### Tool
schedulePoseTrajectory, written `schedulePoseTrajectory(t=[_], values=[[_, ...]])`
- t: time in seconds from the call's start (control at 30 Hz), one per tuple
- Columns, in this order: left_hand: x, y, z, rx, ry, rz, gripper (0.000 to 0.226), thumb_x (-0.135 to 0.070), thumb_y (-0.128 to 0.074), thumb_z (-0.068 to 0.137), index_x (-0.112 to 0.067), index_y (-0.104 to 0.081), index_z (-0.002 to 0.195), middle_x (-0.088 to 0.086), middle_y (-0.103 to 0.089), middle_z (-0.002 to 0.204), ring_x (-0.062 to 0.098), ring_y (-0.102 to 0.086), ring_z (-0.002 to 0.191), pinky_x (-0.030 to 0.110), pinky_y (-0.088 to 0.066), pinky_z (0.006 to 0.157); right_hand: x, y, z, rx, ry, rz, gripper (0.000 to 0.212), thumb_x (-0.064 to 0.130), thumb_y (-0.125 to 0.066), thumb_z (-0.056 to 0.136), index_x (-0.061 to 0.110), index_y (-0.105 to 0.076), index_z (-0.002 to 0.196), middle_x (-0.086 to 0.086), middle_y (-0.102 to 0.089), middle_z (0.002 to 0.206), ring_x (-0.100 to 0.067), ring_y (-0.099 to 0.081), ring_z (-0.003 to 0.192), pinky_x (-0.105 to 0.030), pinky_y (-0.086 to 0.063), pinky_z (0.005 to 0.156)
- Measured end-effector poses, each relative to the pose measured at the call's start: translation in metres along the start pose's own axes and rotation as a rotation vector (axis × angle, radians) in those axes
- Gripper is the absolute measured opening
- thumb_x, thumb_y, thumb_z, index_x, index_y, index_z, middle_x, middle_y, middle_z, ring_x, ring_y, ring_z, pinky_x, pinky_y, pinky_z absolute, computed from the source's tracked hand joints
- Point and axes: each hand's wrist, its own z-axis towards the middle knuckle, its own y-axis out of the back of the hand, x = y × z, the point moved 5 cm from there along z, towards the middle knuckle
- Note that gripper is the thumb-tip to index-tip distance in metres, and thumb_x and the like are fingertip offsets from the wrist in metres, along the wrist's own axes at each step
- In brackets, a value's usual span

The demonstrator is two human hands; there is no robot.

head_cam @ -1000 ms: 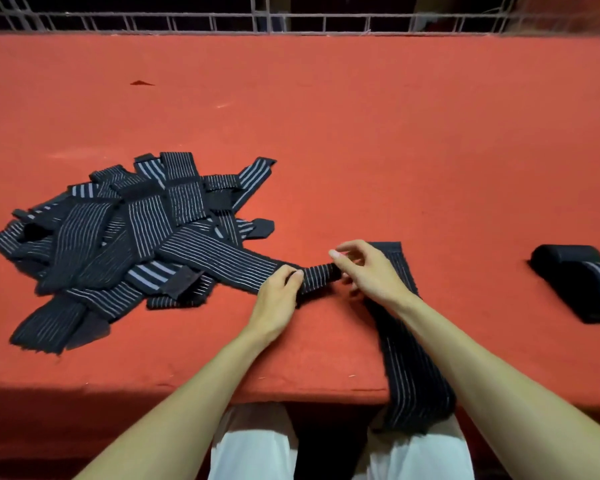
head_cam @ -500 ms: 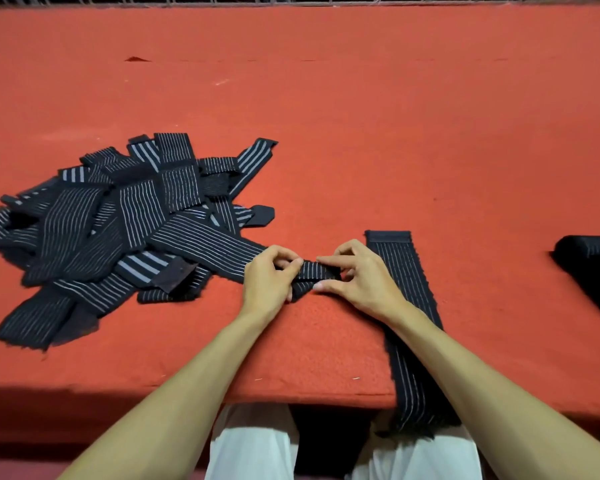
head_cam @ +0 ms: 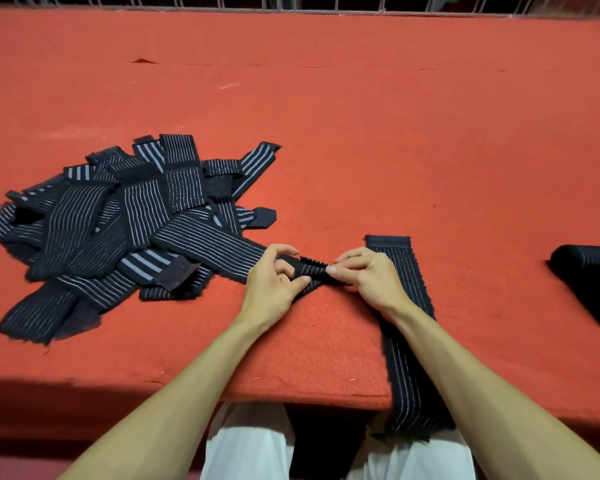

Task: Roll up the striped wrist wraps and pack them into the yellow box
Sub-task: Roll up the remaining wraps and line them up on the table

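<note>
1. Where the red felt-covered table (head_cam: 395,133) stretches off to my far left, a loose pile of dark navy elastic wrist wraps with thin white stripes (head_cam: 84,237) lies flat on it, the bands crossing one another at all angles.
2. One long striped wrap (head_cam: 208,242) runs out of the pile's right side toward the near middle of the table. Its free end is doubled over on itself between my hands.
3. My left hand (head_cam: 274,284) grips that end from the left, with the thumb on the near side and the index finger curled over the top.
4. My right hand (head_cam: 371,278) pinches the same end from the right, thumb and fingertips closed on the fold, and my two hands come close together across it.
5. Under my right wrist and forearm a second striped wrap (head_cam: 400,358) lies straight. Its far end, finished with a plain dark band, sits just beside my knuckles, and its near end hangs over the table's front edge above my white trousers (head_cam: 250,445).
6. Well apart, at the far right edge of the view, a dark rolled bundle of fabric (head_cam: 589,282) rests on the table. It is partly cut off, so I cannot tell how many wraps it holds.
7. Along the table's far side runs a pale metal railing (head_cam: 326,1).
</note>
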Motion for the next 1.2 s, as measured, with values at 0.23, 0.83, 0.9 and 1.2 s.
schedulePoseTrajectory(t=[0.23,0.83,0.9,1.2], values=[[0.001,-0.001,0.001,-0.021,0.006,0.009,0.044,-0.002,-0.077,0.077,-0.029,-0.047,0.097,-0.01,-0.053,0.062,0.006,-0.039,0.045,0.023,-0.037,0.053,0.0,0.0,0.006,-0.096,-0.134,0.18,0.014,0.01,-0.077,0.077,0.013,-0.073,0.063,0.004,-0.069,0.072,-0.011,-0.058,0.057,-0.025,-0.044,0.052],[-0.025,0.005,-0.013,0.023,-0.253,0.498,0.018,-0.029,-0.07,0.087,-0.014,-0.067,0.097,-0.013,-0.049,0.09,0.006,-0.044,0.086,0.028,-0.022,0.076,0.031,0.025,-0.012,-0.322,0.015,0.29,0.023,0.029,-0.061,0.095,0.015,-0.067,0.078,0.006,-0.057,0.057,-0.012,-0.043,0.038,-0.025,-0.036,0.042],[-0.039,0.014,-0.014,0.008,-0.265,0.533,0.016,-0.027,-0.066,0.089,-0.015,-0.066,0.1,-0.009,-0.054,0.097,0.01,-0.047,0.096,0.029,-0.023,0.081,0.057,0.029,-0.017,-0.288,0.062,0.348,0.022,0.024,-0.061,0.095,0.009,-0.067,0.08,0.007,-0.054,0.051,-0.01,-0.041,0.035,-0.021,-0.033,0.037],[-0.144,0.052,-0.042,0.248,-0.179,0.033,0.012,-0.017,-0.061,0.095,-0.009,-0.067,0.101,0.004,-0.071,0.098,0.009,-0.062,0.088,0.031,-0.052,0.086,0.189,0.063,-0.043,-0.152,0.255,0.606,0.014,0.014,-0.065,0.09,0.002,-0.065,0.083,-0.001,-0.062,0.062,-0.008,-0.047,0.048,-0.019,-0.035,0.044]])
